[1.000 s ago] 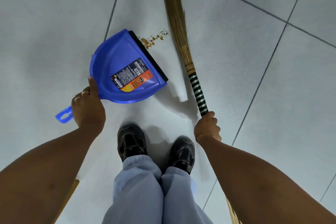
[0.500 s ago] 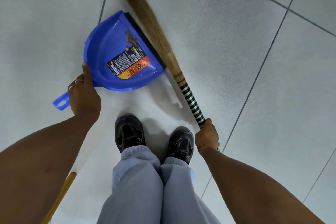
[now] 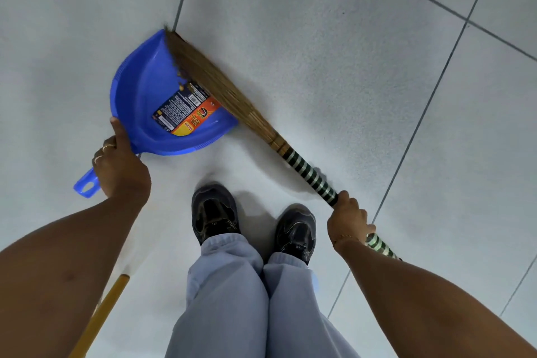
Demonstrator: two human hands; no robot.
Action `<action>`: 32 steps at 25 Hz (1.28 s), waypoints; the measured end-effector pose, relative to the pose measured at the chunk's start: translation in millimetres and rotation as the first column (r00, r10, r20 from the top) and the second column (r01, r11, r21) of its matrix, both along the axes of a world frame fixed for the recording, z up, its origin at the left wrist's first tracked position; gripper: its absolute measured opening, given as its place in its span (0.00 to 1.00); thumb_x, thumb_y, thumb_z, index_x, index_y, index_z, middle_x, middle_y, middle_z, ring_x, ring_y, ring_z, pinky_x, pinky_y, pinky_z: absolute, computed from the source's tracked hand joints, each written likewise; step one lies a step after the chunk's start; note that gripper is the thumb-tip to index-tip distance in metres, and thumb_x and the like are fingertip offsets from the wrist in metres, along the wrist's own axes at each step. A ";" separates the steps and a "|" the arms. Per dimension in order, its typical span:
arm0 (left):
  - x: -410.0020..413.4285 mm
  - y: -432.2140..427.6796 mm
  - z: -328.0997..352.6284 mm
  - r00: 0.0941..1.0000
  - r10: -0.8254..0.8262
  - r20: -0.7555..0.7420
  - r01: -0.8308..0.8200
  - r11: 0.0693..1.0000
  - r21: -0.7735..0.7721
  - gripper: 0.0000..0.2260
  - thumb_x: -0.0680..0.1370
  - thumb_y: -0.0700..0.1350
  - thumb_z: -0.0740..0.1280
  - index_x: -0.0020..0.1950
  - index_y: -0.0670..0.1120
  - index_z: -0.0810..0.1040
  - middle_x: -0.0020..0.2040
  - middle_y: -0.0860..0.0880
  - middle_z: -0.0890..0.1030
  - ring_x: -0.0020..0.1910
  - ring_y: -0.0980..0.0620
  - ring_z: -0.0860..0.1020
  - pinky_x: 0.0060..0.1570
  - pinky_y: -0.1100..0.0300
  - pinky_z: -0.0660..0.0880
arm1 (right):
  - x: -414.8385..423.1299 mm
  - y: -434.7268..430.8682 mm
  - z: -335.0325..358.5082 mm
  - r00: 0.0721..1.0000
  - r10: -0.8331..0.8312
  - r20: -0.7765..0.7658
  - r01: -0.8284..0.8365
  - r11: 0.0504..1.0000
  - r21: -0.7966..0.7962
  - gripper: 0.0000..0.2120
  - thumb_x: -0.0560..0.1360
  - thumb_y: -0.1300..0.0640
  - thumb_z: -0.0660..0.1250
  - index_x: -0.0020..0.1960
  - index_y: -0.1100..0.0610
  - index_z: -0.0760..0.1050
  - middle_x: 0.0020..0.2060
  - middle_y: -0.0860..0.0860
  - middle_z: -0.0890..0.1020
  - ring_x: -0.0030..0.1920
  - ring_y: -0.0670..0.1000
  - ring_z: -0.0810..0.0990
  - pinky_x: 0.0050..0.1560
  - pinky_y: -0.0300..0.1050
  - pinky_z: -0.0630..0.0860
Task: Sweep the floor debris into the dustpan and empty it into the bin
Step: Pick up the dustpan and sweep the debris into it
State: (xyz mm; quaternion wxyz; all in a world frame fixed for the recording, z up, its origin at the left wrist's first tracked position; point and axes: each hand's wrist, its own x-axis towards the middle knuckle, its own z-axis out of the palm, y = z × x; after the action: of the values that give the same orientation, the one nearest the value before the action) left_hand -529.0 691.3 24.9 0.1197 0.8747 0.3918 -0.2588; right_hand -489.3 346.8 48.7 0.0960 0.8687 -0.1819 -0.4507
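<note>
Left hand [image 3: 120,168]: we grip the blue plastic dustpan [image 3: 145,90] by its handle.
Right hand [image 3: 347,219]: we clutch the brown straw broom [image 3: 209,78]; bristles lie at ten o'clock across the dustpan's mouth.

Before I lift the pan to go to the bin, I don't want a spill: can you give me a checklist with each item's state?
1. Left hand grips dustpan handle: ok.
2. Right hand grips broom: ok.
3. Debris inside pan: ok.
4. Floor by pan's mouth free of debris: cannot tell, bristles cover it.
5. Broom clear of pan: not ok, bristles lie across its mouth.
6. Bin in sight: not ok.
</note>
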 end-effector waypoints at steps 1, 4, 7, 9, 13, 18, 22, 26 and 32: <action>0.4 0.7 0.7 0.999 0.027 0.016 -0.027 1.000 -0.012 0.34 0.75 0.29 0.60 0.77 0.42 0.47 0.59 0.30 0.71 0.55 0.30 0.71 0.60 0.39 0.66 | 0.6 -1.9 2.3 0.999 -0.022 0.039 0.022 1.000 0.002 0.19 0.74 0.70 0.56 0.62 0.57 0.65 0.57 0.56 0.75 0.59 0.60 0.73 0.62 0.63 0.67; -3.8 -1.3 3.7 0.988 0.132 0.077 -0.129 0.991 -0.039 0.34 0.76 0.29 0.59 0.77 0.43 0.47 0.61 0.32 0.71 0.58 0.32 0.71 0.60 0.40 0.67 | 19.6 3.9 -1.4 0.985 -0.118 0.123 0.119 0.993 0.006 0.19 0.74 0.71 0.56 0.63 0.58 0.64 0.58 0.57 0.74 0.60 0.61 0.72 0.61 0.64 0.68; -14.6 -0.5 2.5 0.978 0.200 0.063 -0.198 0.980 -0.031 0.35 0.75 0.28 0.60 0.77 0.43 0.47 0.63 0.33 0.71 0.60 0.32 0.70 0.62 0.41 0.66 | 48.6 25.7 -16.7 0.978 -0.169 0.124 0.168 0.986 0.022 0.18 0.76 0.68 0.55 0.64 0.56 0.63 0.60 0.56 0.73 0.61 0.61 0.71 0.60 0.66 0.67; -20.3 3.4 -0.7 0.972 0.233 0.018 -0.233 0.972 -0.027 0.35 0.75 0.28 0.60 0.77 0.43 0.46 0.64 0.32 0.70 0.60 0.32 0.70 0.62 0.41 0.66 | 58.4 42.2 -26.0 0.992 -0.112 0.063 0.111 0.993 0.027 0.19 0.76 0.67 0.56 0.65 0.54 0.63 0.60 0.56 0.73 0.63 0.61 0.71 0.61 0.69 0.65; -20.1 10.4 -5.2 0.968 0.244 -0.063 -0.245 0.969 -0.011 0.35 0.75 0.29 0.60 0.77 0.42 0.45 0.65 0.32 0.70 0.62 0.31 0.70 0.64 0.40 0.67 | 40.2 48.2 -24.8 0.984 0.172 -0.052 -0.170 0.984 0.053 0.23 0.75 0.67 0.58 0.68 0.53 0.62 0.61 0.55 0.74 0.62 0.61 0.72 0.63 0.70 0.64; -0.7 -6.5 28.9 0.933 0.351 -0.077 -0.352 0.936 0.005 0.36 0.75 0.30 0.61 0.77 0.44 0.44 0.63 0.32 0.72 0.63 0.33 0.71 0.65 0.42 0.67 | 12.9 27.7 25.0 0.994 0.114 0.001 -0.113 0.987 0.118 0.20 0.76 0.66 0.59 0.66 0.56 0.63 0.59 0.56 0.74 0.59 0.61 0.74 0.61 0.65 0.69; 28.0 -49.5 89.6 0.885 0.465 0.009 -0.464 0.884 -0.052 0.31 0.76 0.35 0.64 0.75 0.43 0.53 0.66 0.35 0.72 0.65 0.35 0.70 0.65 0.44 0.66 | 22.3 32.4 76.3 0.997 -0.040 0.071 0.023 0.973 0.229 0.25 0.76 0.65 0.60 0.71 0.56 0.58 0.61 0.57 0.71 0.59 0.61 0.73 0.56 0.60 0.71; 64.9 -103.5 162.8 0.823 0.568 0.007 -0.566 0.821 -0.077 0.21 0.75 0.33 0.64 0.66 0.37 0.62 0.64 0.35 0.72 0.63 0.35 0.72 0.62 0.46 0.69 | 48.4 30.6 138.9 0.988 -0.092 0.123 0.051 0.953 0.298 0.36 0.77 0.65 0.59 0.78 0.51 0.46 0.65 0.57 0.67 0.60 0.60 0.72 0.55 0.58 0.72; 97.6 -177.0 250.7 0.868 0.494 -0.051 -0.495 0.852 -0.172 0.24 0.73 0.36 0.67 0.65 0.36 0.62 0.63 0.37 0.74 0.60 0.36 0.75 0.61 0.45 0.72 | 66.6 -17.8 231.7 0.945 -0.243 0.218 0.167 0.934 0.317 0.34 0.78 0.66 0.57 0.78 0.52 0.47 0.65 0.58 0.68 0.60 0.60 0.72 0.55 0.58 0.73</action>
State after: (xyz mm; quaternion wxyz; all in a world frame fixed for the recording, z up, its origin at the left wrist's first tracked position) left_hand -431.4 514.2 275.6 0.2593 0.7296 0.5788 -0.2558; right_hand -422.7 328.9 280.4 -0.1062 0.8996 -0.2137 -0.3657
